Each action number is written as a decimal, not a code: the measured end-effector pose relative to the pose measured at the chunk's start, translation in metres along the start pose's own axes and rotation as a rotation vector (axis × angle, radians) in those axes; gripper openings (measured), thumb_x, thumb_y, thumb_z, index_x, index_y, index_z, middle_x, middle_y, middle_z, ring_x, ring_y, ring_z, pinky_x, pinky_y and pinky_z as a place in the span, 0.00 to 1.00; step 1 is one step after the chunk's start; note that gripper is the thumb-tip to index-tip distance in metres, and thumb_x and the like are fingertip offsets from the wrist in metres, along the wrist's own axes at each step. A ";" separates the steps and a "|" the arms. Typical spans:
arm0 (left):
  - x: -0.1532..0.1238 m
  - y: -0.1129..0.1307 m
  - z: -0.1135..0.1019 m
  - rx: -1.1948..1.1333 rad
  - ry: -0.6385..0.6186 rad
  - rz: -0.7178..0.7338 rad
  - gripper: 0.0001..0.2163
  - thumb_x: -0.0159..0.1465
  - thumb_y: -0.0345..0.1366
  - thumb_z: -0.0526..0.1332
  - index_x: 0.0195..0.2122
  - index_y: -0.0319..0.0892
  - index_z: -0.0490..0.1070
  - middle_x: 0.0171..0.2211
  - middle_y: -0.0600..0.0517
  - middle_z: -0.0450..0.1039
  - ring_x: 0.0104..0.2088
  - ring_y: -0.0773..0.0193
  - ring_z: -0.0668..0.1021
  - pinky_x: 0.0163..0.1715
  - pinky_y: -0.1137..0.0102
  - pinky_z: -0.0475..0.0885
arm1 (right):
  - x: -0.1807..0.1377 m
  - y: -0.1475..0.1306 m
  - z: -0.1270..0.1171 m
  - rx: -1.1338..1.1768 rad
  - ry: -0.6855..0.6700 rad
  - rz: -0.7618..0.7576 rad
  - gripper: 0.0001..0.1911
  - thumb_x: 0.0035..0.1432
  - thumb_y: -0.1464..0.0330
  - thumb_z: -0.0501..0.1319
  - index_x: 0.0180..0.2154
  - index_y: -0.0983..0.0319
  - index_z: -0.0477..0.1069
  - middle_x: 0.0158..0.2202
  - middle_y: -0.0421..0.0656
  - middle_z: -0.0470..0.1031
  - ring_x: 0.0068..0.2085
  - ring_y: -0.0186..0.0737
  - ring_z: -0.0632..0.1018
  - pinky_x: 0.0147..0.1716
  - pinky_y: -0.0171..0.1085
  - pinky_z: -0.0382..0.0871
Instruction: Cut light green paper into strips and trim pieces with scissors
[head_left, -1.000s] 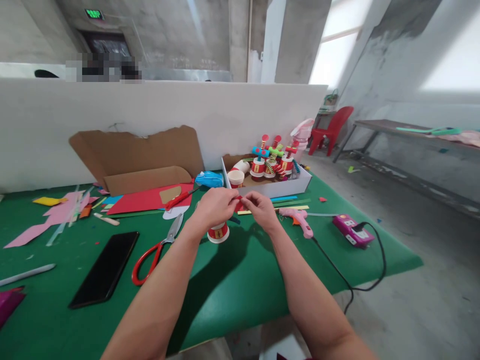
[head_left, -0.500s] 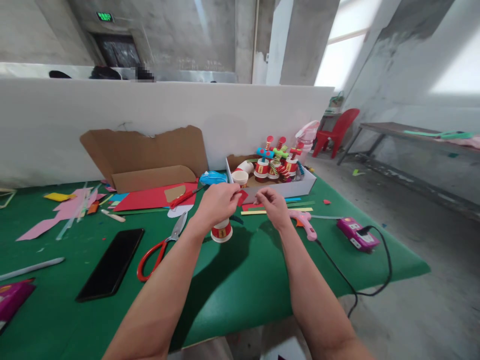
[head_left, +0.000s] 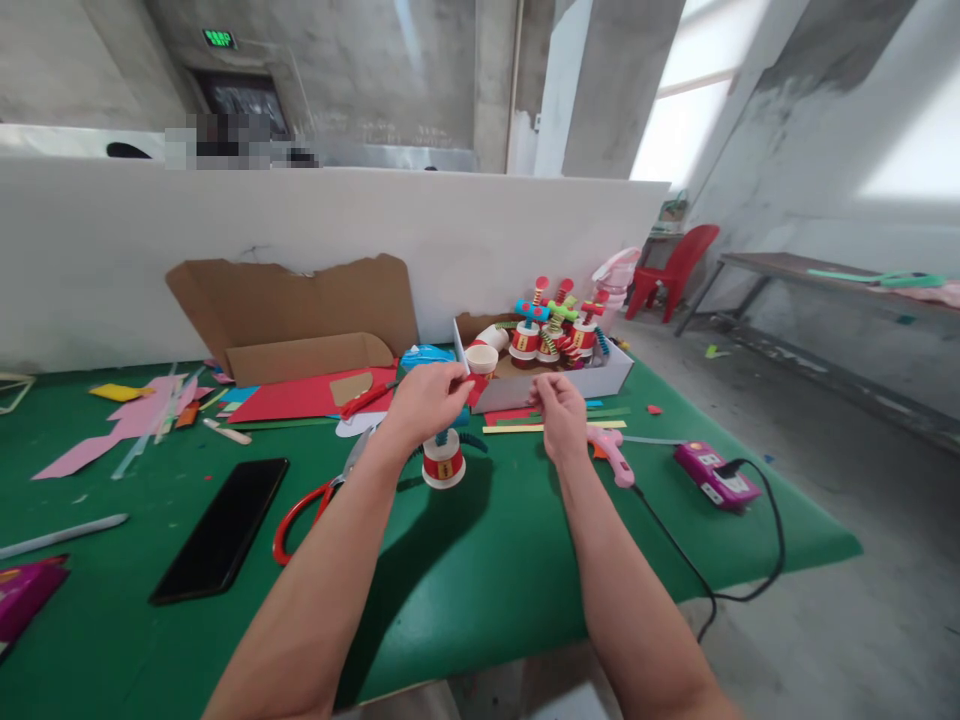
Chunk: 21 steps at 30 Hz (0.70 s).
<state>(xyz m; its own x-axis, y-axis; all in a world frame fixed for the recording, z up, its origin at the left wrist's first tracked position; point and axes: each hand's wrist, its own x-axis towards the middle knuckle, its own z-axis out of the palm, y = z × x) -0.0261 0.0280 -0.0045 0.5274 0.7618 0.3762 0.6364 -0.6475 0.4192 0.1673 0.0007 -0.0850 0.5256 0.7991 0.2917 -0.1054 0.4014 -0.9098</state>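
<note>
The left hand [head_left: 431, 402] is pinching a small piece of red paper [head_left: 478, 388] above a red-and-white paper-cup figure with coiled teal arms [head_left: 444, 460], which is standing upright on the green-covered table [head_left: 480, 590]. The right hand [head_left: 562, 412] is curling its fingers together near a pink plastic glue gun [head_left: 616, 458]; whether they are gripping anything is unclear. Behind, a shallow white cardboard box [head_left: 559, 388] is holding similar cup figures [head_left: 551, 335]. The left forearm is partly covering red-handled metal scissors [head_left: 300, 525], and a flat black phone [head_left: 221, 530] is lying farther left.

I face a white partition [head_left: 337, 225]; past it I see a concrete wall [head_left: 352, 75], bright window [head_left: 686, 115], red chair [head_left: 675, 270], grey floor [head_left: 757, 400].
</note>
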 end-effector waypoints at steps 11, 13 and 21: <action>0.004 -0.008 0.010 -0.234 -0.136 -0.042 0.13 0.59 0.40 0.53 0.19 0.42 0.61 0.17 0.58 0.59 0.21 0.69 0.62 0.21 0.72 0.55 | -0.021 -0.002 0.019 -0.101 -0.378 0.042 0.18 0.47 0.54 0.67 0.36 0.59 0.78 0.32 0.42 0.79 0.32 0.38 0.77 0.36 0.38 0.72; 0.004 -0.009 0.011 -0.244 -0.165 -0.036 0.12 0.59 0.40 0.53 0.21 0.41 0.66 0.18 0.57 0.62 0.21 0.69 0.64 0.21 0.73 0.57 | -0.022 -0.001 0.019 -0.117 -0.355 0.027 0.15 0.47 0.57 0.68 0.34 0.59 0.79 0.30 0.41 0.79 0.30 0.38 0.76 0.34 0.38 0.72; 0.002 -0.007 0.011 -0.284 -0.084 0.054 0.07 0.55 0.36 0.57 0.27 0.41 0.73 0.27 0.53 0.76 0.29 0.64 0.74 0.29 0.71 0.66 | -0.025 -0.002 0.022 -0.201 -0.290 -0.110 0.10 0.47 0.59 0.68 0.28 0.59 0.78 0.27 0.42 0.78 0.31 0.41 0.78 0.33 0.39 0.72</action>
<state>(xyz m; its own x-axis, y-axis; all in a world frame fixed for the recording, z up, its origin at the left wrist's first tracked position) -0.0233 0.0348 -0.0157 0.6085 0.7175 0.3390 0.4296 -0.6570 0.6195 0.1358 -0.0105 -0.0842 0.2608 0.8613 0.4360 0.1216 0.4187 -0.8999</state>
